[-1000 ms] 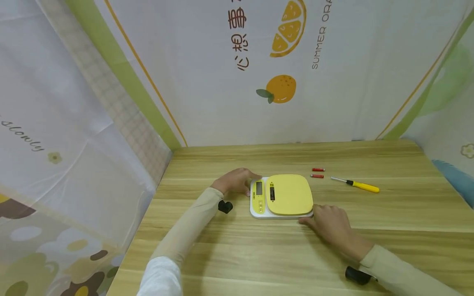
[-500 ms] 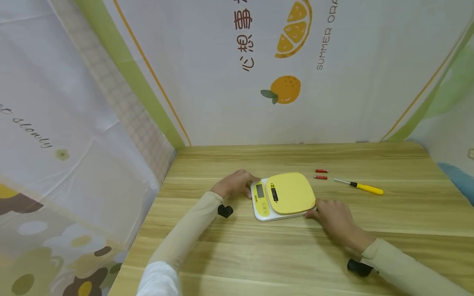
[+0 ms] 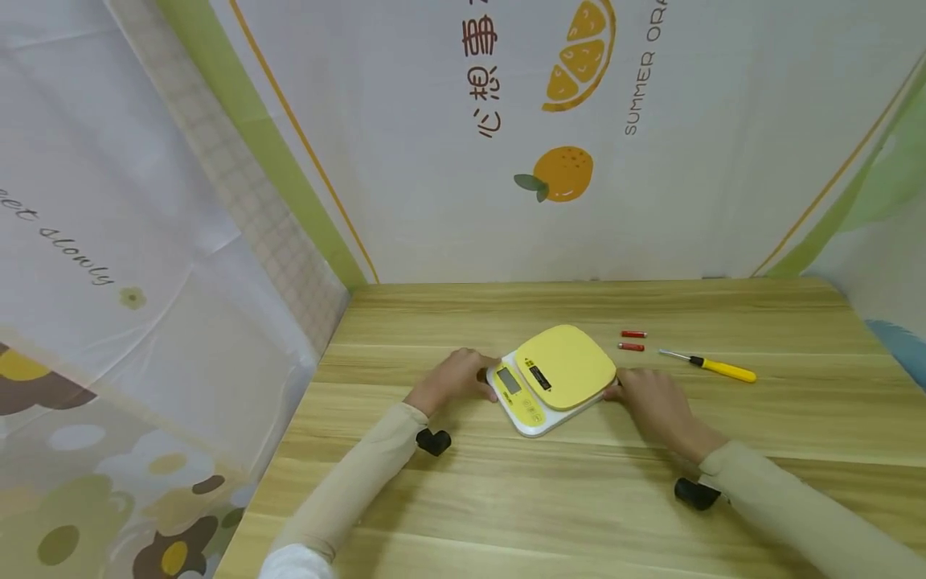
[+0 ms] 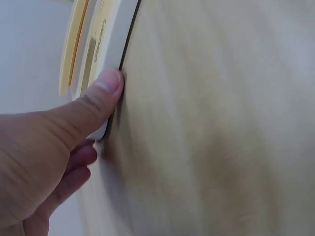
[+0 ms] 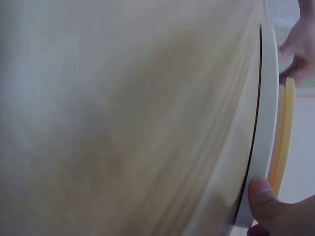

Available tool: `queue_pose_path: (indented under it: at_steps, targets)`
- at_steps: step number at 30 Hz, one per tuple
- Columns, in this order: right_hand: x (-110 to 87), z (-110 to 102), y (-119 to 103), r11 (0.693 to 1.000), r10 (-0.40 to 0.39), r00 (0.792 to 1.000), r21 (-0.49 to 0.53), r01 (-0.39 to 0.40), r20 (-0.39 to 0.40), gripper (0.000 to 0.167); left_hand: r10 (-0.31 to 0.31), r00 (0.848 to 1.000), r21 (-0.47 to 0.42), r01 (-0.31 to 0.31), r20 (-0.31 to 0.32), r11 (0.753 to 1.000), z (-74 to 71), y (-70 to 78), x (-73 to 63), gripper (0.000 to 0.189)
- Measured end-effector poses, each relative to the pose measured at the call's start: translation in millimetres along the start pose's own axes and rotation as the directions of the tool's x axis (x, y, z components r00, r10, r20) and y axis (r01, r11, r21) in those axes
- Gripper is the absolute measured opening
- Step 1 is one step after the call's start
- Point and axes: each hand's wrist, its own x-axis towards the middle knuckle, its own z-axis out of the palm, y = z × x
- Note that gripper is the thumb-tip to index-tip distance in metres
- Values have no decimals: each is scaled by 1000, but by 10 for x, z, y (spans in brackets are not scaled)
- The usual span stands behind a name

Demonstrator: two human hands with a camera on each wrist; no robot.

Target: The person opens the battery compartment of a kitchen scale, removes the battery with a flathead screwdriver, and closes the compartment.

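Note:
A yellow-and-white kitchen scale (image 3: 567,366) lies on the wooden table, turned at an angle, its display and button panel at the front left. My left hand (image 3: 456,379) holds its left corner. In the left wrist view the thumb (image 4: 103,91) presses on the white side of the base, with the other fingers around the corner. My right hand (image 3: 657,410) grips the opposite corner, its fingers partly hidden behind the yellow platform. The right wrist view shows that thumb (image 5: 261,194) against the white base edge (image 5: 266,108).
Two small red batteries (image 3: 631,346) lie behind the scale on the right. A screwdriver (image 3: 723,370) with a yellow handle lies farther right on the table (image 3: 535,507). Printed curtains (image 3: 405,201) hang behind and beside the table.
Both hands have turned the scale counterclockwise on the table, from square-on to slanted. The left hand has come slightly nearer; the right hand has moved farther back. The batteries and screwdriver still lie there.

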Motion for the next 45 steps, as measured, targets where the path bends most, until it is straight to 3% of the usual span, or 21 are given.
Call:
queue_pose_path:
  at_steps: [6, 11, 19, 24, 28, 34, 40, 45]
  targets:
    - [187, 77, 202, 992, -120, 990, -43, 117, -71, 26, -29, 990, 45, 35, -138, 998, 151, 174, -134, 61]
    - [355, 123, 343, 957, -261, 959, -162, 242, -110, 27, -58, 976, 100, 80, -210, 992, 269, 360, -231, 42]
    - [713, 143, 486, 864, -438, 899, -274, 422, 0, 19, -178, 947, 136, 220, -268, 966, 397, 601, -319, 41]
    - [922, 154, 594, 805, -514, 857, -324, 498, 42, 19, -174, 932, 214, 250, -319, 944, 495, 706, -310, 44]
    - [1021, 176, 669, 810, -525, 849, -274, 519, 57, 23, -154, 928, 252, 247, -338, 936, 553, 776, -291, 44]
    - [1142, 195, 765, 831, -515, 854, -197, 520, 80, 38, -115, 927, 229, 207, -358, 951, 578, 819, -290, 36]
    - [1241, 182, 790, 855, -489, 865, -138, 500, 110, 33, -70, 918, 175, 148, -390, 973, 560, 838, -320, 32]
    - [1276, 184, 781, 863, -474, 871, -129, 488, 127, 29, -67, 916, 169, 144, -395, 975, 555, 830, -321, 30]
